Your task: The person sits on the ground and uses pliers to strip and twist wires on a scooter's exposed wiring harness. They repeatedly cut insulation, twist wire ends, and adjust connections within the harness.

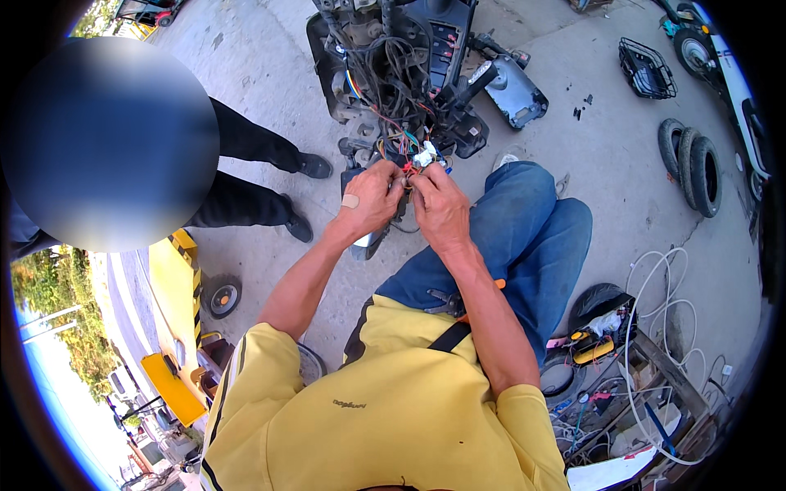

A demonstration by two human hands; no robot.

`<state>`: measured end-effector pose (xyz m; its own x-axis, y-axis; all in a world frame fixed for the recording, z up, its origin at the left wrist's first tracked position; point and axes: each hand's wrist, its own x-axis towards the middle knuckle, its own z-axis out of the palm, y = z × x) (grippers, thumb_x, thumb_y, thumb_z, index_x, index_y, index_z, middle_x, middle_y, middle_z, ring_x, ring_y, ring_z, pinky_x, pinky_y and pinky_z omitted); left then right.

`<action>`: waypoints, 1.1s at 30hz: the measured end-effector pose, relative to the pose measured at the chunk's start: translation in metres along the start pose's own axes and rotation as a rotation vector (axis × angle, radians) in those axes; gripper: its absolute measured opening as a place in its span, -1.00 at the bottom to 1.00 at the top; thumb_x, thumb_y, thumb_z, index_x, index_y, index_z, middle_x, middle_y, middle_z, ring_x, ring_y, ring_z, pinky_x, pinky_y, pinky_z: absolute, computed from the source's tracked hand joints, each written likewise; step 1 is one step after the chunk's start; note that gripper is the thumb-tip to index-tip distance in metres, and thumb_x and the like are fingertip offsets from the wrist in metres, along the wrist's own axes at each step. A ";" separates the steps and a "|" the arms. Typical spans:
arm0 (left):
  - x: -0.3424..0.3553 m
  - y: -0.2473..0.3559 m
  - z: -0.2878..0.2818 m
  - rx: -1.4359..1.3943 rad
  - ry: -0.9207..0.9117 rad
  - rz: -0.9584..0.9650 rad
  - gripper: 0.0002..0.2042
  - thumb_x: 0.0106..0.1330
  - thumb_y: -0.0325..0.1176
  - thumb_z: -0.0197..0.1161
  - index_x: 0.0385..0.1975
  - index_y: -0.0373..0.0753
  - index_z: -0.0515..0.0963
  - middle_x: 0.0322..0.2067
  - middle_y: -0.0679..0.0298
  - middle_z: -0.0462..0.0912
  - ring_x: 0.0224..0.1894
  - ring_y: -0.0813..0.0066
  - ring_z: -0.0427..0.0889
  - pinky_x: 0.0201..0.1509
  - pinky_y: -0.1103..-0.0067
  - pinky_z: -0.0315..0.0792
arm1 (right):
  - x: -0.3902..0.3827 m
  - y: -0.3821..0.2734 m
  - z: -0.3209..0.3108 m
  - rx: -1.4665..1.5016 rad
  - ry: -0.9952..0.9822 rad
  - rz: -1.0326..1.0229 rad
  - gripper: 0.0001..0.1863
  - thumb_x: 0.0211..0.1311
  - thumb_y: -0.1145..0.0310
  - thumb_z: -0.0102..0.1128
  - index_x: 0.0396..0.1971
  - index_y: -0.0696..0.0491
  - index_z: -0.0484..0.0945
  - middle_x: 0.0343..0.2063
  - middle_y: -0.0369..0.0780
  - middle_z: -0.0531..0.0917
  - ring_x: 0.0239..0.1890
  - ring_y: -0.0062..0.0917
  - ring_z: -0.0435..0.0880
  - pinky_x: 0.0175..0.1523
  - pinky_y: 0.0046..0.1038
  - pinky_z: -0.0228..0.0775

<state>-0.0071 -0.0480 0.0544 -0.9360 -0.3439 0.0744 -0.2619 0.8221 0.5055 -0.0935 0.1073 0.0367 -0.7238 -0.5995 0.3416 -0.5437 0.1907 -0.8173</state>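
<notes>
My left hand (373, 199), with a tan adhesive bandage (350, 200) near its wrist, pinches thin coloured wires (408, 168). Close beside it, my right hand (443, 211) has its fingers closed on the same wires. Red and orange strands show between the fingertips; their ends are too small to make out. White plug connectors (426, 153) sit just beyond my fingers, with a bit of blue next to them. The wires come out of a tangled black wiring harness (397, 61) on a partly stripped scooter (332, 78), whose covers are off.
A grey panel (514, 92) lies right of the scooter. Several tyres (689, 164) and a black wire basket (647, 69) are farther right. Tools and a white hose (694, 327) crowd a box at lower right. A person in dark trousers (254, 213) stands at left, near yellow equipment (170, 282).
</notes>
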 end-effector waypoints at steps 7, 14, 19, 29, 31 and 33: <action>0.022 -0.008 -0.029 -0.670 -0.440 -0.492 -0.86 0.53 -0.37 0.26 -0.19 -0.33 0.59 -0.50 0.42 0.46 -0.45 0.69 0.42 -0.41 0.59 0.31 | 0.002 0.001 0.006 0.227 -0.021 0.212 -0.89 0.32 0.50 0.26 -0.19 0.10 0.69 -0.23 -0.18 0.59 -0.22 -0.18 0.70 -0.12 -0.21 0.54; 0.001 0.000 -0.013 -0.029 0.031 0.106 -0.79 0.24 -0.44 0.45 -0.15 -0.23 0.63 -0.33 0.24 0.58 -0.43 0.29 0.64 -0.38 0.41 0.49 | 0.002 0.012 0.007 0.352 -0.108 0.387 -0.85 0.34 0.52 0.24 -0.16 0.15 0.71 -0.23 -0.12 0.60 -0.21 -0.22 0.71 -0.04 -0.25 0.52; 0.002 0.011 -0.020 0.191 0.127 0.219 -0.78 0.21 -0.41 0.49 -0.16 -0.16 0.67 -0.29 0.27 0.60 -0.36 0.22 0.70 -0.39 0.37 0.53 | 0.004 0.022 0.010 0.432 -0.113 0.428 -0.85 0.32 0.52 0.26 -0.16 0.17 0.72 -0.24 -0.11 0.61 -0.22 -0.26 0.70 -0.04 -0.27 0.51; 0.007 0.004 -0.017 0.214 0.193 0.484 -0.75 0.15 -0.44 0.50 -0.16 -0.15 0.69 -0.22 0.34 0.68 -0.30 0.34 0.73 -0.38 0.45 0.59 | 0.011 0.025 0.006 0.394 -0.189 0.482 -0.81 0.33 0.47 0.24 -0.15 0.22 0.72 -0.25 -0.11 0.62 -0.21 -0.31 0.68 -0.04 -0.31 0.51; 0.008 0.004 -0.017 0.246 0.185 0.498 -0.75 0.14 -0.43 0.51 -0.17 -0.16 0.69 -0.22 0.34 0.68 -0.29 0.35 0.74 -0.37 0.46 0.59 | 0.010 0.029 0.010 0.460 -0.190 0.525 -0.79 0.34 0.47 0.24 -0.14 0.24 0.71 -0.24 -0.12 0.63 -0.21 -0.33 0.67 -0.04 -0.33 0.51; 0.009 0.003 -0.017 0.272 0.192 0.532 -0.74 0.12 -0.43 0.51 -0.18 -0.17 0.68 -0.22 0.34 0.68 -0.29 0.37 0.73 -0.37 0.47 0.59 | 0.011 0.032 0.010 0.461 -0.200 0.528 -0.79 0.34 0.46 0.24 -0.13 0.25 0.71 -0.23 -0.13 0.64 -0.24 -0.35 0.67 -0.05 -0.33 0.51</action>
<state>-0.0125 -0.0564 0.0708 -0.9023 0.0899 0.4217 0.1543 0.9806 0.1212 -0.1144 0.0993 0.0101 -0.7246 -0.6572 -0.2074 0.1227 0.1732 -0.9772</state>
